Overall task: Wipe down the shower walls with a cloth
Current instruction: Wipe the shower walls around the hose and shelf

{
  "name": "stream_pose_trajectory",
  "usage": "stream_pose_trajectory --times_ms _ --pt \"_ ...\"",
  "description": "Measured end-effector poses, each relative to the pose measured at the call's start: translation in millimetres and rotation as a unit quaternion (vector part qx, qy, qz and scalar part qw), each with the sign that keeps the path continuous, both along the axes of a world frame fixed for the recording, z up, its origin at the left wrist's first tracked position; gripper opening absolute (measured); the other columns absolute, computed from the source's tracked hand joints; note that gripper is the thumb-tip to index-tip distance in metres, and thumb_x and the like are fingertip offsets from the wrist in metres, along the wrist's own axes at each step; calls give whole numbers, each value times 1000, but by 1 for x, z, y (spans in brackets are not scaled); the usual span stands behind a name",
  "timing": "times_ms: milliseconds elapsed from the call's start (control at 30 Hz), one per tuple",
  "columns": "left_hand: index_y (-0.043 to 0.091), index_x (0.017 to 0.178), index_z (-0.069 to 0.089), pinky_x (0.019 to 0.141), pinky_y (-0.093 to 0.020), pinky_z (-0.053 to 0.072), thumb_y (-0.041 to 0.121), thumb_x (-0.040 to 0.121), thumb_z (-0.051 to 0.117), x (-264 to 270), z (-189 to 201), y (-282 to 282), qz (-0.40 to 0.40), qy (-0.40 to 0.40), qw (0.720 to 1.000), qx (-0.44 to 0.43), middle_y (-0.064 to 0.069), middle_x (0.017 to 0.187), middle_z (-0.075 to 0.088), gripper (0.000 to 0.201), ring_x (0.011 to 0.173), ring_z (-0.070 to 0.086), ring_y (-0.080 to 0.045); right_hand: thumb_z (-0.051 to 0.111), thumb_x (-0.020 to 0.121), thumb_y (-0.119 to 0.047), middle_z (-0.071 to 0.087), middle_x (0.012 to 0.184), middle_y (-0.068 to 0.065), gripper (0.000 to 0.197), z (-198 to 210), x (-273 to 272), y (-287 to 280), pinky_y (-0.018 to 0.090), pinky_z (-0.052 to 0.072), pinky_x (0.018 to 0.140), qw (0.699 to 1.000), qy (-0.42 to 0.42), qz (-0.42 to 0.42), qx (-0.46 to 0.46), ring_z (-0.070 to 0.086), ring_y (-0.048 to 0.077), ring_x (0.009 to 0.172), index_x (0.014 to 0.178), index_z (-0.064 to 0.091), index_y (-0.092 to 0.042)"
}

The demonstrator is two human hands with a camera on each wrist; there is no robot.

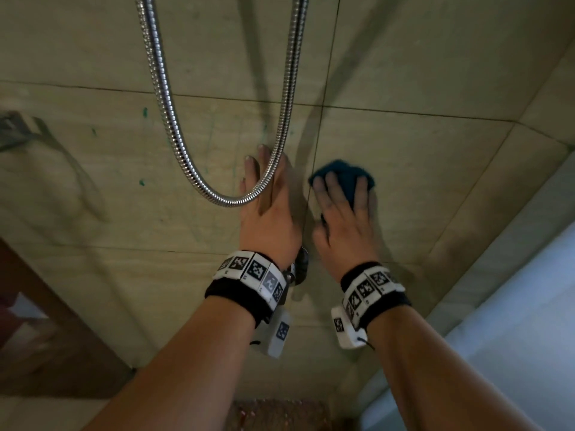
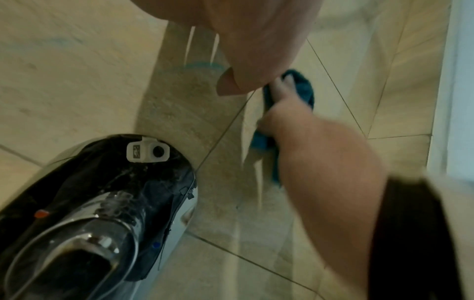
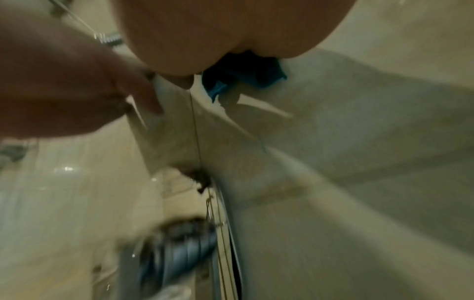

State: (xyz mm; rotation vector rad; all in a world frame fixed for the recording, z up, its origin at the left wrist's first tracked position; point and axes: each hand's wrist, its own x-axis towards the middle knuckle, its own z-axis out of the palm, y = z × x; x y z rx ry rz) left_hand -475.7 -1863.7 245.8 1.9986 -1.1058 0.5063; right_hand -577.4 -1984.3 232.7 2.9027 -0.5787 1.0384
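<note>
A teal cloth (image 1: 345,174) lies bunched against the beige tiled shower wall (image 1: 420,150). My right hand (image 1: 342,213) presses it flat to the tile with spread, straight fingers. The cloth (image 2: 305,89) reaches from under the fingertips to below the palm, and its edge (image 3: 243,75) sticks out under the right hand (image 3: 218,30). My left hand (image 1: 264,181) lies flat on the wall just left of it, fingers straight, its side touching the hanging chrome shower hose (image 1: 174,126). Small green marks (image 1: 144,112) dot the tile on the left.
A chrome mixer tap (image 2: 102,223) juts from the wall just below my left wrist. A wire rack (image 1: 15,129) hangs at the far left above a brown wooden frame (image 1: 46,306). The side wall meets a pale panel (image 1: 513,306) on the right.
</note>
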Motion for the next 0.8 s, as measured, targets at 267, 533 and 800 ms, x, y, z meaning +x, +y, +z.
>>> stream_pose_trajectory --times_ms 267,533,800 --pt "15 162 -17 128 -61 6 1 85 49 1 -4 -4 12 -36 999 -23 -17 173 -9 103 158 -12 -43 45 97 -25 -4 163 -23 81 -39 -13 -1 43 -21 123 995 85 23 48 -44 12 143 161 0 -42" --pt "12 165 -2 126 -66 8 -18 77 43 4 -5 -5 12 -38 998 -46 -16 173 -7 103 158 -13 -43 37 100 -29 14 171 -7 64 98 15 -3 53 -8 126 993 -116 0 6 -5 36 157 163 23 -30" --pt "11 162 -16 128 -59 6 -3 85 41 7 -6 -2 28 -69 997 14 -20 173 -9 96 158 -13 -43 33 95 -33 11 171 -9 73 -14 2 1 48 -19 124 999 6 28 28 -19 31 155 163 7 -35"
